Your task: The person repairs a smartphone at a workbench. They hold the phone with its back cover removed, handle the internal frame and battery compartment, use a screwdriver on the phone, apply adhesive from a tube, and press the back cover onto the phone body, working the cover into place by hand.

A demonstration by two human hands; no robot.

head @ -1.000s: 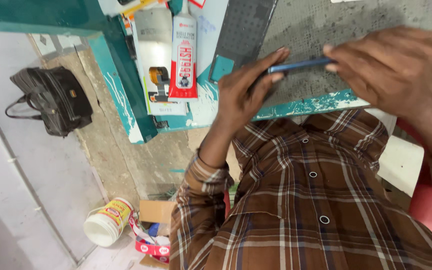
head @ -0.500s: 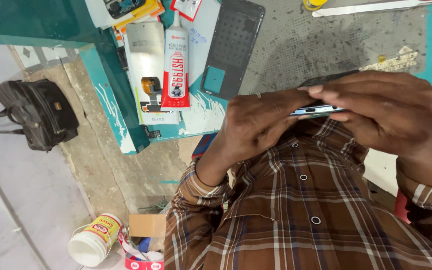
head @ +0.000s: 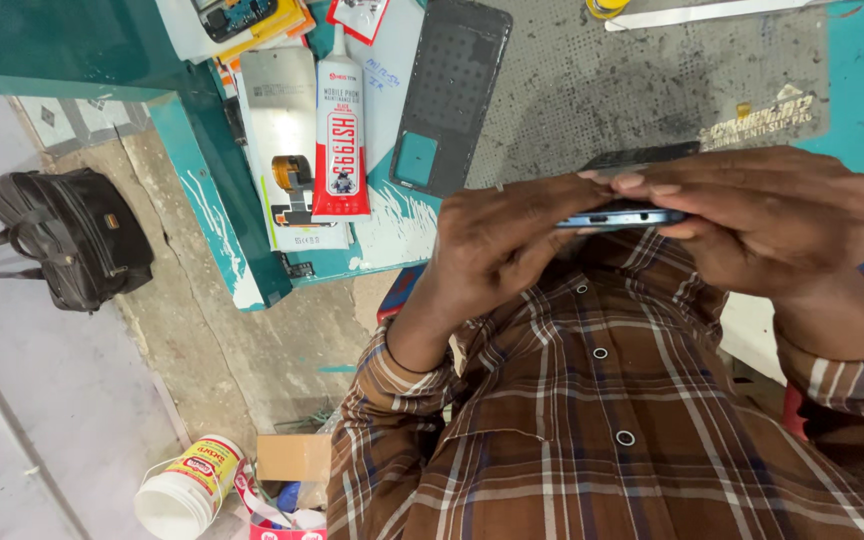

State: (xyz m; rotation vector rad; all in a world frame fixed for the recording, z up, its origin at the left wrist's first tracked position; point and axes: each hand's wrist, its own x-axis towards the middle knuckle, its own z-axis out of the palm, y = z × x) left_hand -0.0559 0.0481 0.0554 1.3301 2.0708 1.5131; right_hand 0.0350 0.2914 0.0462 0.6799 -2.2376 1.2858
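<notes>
A slim blue phone [head: 617, 217] is held edge-on between both my hands, close to my chest, just off the near edge of the workbench. My left hand [head: 507, 240] grips its left end, thumb and fingers pinched on it. My right hand [head: 767, 220] covers its right end, with the fingertips pressed along the top edge. Most of the phone is hidden by my fingers. Below it is my brown plaid shirt [head: 612, 420].
On the teal workbench [head: 202, 190] lie a grey work mat [head: 642, 90], a dark phone frame [head: 447, 95], a red-and-white glue tube [head: 340, 130] and a silver back panel [head: 287, 140]. On the floor are a black bag [head: 67, 235], a white tub [head: 187, 485] and a cardboard box [head: 292, 460].
Both hands brought the phone down from over the mat toward my chest and closed tighter around it. The right fingers now press along its top edge.
</notes>
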